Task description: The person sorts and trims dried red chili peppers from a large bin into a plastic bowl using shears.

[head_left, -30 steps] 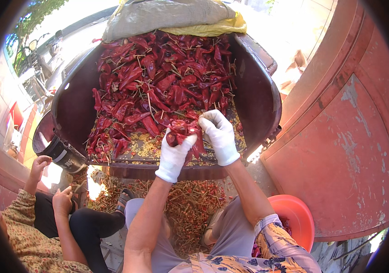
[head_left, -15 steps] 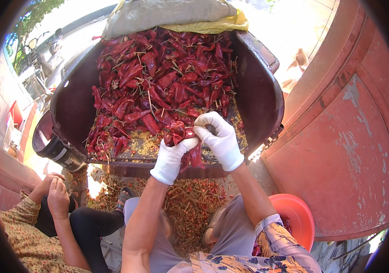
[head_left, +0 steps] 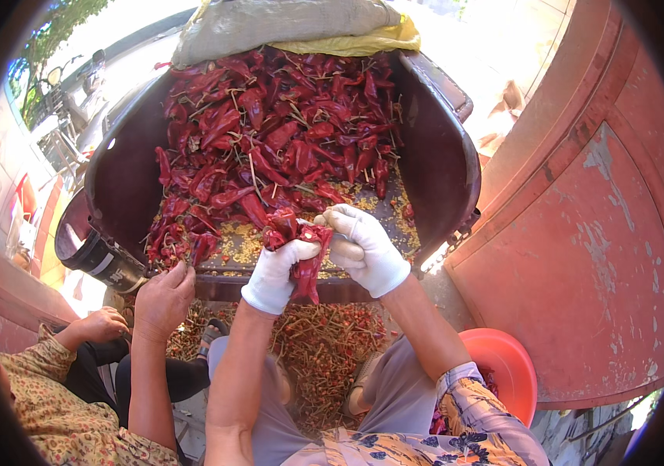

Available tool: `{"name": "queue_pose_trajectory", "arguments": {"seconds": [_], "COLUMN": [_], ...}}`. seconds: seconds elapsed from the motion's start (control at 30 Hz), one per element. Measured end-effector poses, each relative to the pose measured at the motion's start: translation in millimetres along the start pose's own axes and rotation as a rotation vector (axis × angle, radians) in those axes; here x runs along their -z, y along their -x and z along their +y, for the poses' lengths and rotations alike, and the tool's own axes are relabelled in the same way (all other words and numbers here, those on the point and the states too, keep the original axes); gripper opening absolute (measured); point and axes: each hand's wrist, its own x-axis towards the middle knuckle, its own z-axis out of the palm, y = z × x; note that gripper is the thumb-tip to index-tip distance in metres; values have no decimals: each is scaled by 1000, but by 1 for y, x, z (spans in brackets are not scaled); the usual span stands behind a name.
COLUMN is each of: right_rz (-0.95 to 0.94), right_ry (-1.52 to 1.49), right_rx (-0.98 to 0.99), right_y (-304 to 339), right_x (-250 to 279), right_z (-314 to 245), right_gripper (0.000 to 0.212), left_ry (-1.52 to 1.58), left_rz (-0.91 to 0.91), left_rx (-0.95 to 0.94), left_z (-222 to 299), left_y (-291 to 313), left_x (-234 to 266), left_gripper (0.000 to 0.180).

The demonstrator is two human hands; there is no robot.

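Observation:
My left hand (head_left: 271, 272), in a white glove, is closed round several dried red chili peppers (head_left: 307, 264). They stick out above and below its thumb. Close beside them is my right hand (head_left: 367, 252), also gloved in white, with its fingers bent together at the peppers' right side. Anything between those fingertips is hidden. Both hands are over the near edge of a dark cart tub (head_left: 444, 163), which holds a large heap of dried red chilies (head_left: 270, 132) with pale stems. Yellow seeds (head_left: 243, 242) are scattered over the tub's floor.
At the left, a person's hand (head_left: 165, 299) reaches to the tub's near left corner. A black bucket (head_left: 107, 260) stands there. An orange-red basin (head_left: 514, 373) is by my right leg, below a red metal panel (head_left: 565, 272). Stems litter the ground (head_left: 324, 365). A sack (head_left: 293, 31) covers the tub's far end.
My hands and the peppers have shifted slightly left and down. A dark thing seen earlier at my right fingers no longer shows. The neighbor's hand has moved up to the tub's edge.

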Motion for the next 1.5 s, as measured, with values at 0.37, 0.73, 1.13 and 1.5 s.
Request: {"name": "queue_pose_trajectory", "arguments": {"seconds": [0.37,0.73,1.13,1.5], "right_rz": [-272,78,-303,-621], "right_ry": [-628,166,939,1181], "right_rx": [-152,32,168,-332], "right_y": [-23,-31,-9,-4], "right_x": [44,-18,-10,57], "right_z": [3,75,104,169], "right_gripper": [21,15,14,36], "left_ry": [93,-133,-687,-1774], "left_rz": [-148,-629,-363,-290], "left_rx": [38,290,-497,-559], "left_z": [-11,-106,-80,-81], "left_y": [4,26,2,-127], "left_x": [-8,-233,-175,-82], "left_gripper": [29,27,17,37]}}
